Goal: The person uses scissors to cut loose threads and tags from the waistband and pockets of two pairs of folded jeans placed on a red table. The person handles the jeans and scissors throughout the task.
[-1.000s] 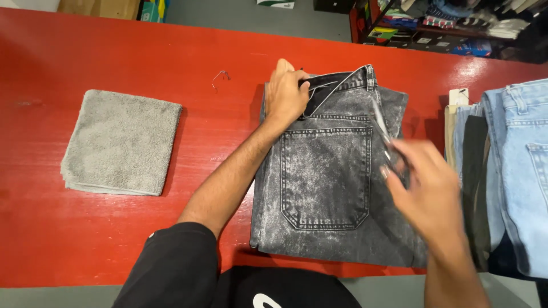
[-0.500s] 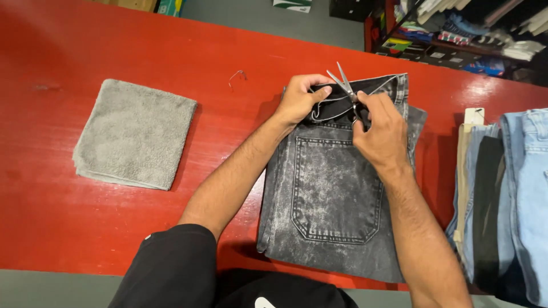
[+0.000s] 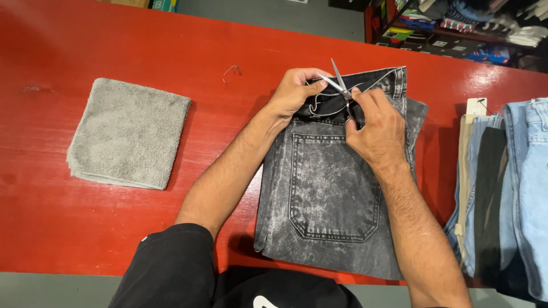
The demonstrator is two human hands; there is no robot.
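Right grip (image 3: pixel 374 122) closed on scissors (image 3: pixel 341 88); left grip (image 3: pixel 294 91) pinching jeans (image 3: pixel 334 188) waistband.

- A long red table (image 3: pixel 114 239) fills most of the view, its painted top glossy and scuffed in places.
- Beyond its far edge runs a grey floor (image 3: pixel 268 11).
- At the upper right stands a dark shelf unit (image 3: pixel 456 34) stacked with folded clothes and small packages.
- A strip of grey floor also shows below the table's near edge.
- The light is even and bright, with soft shadows.
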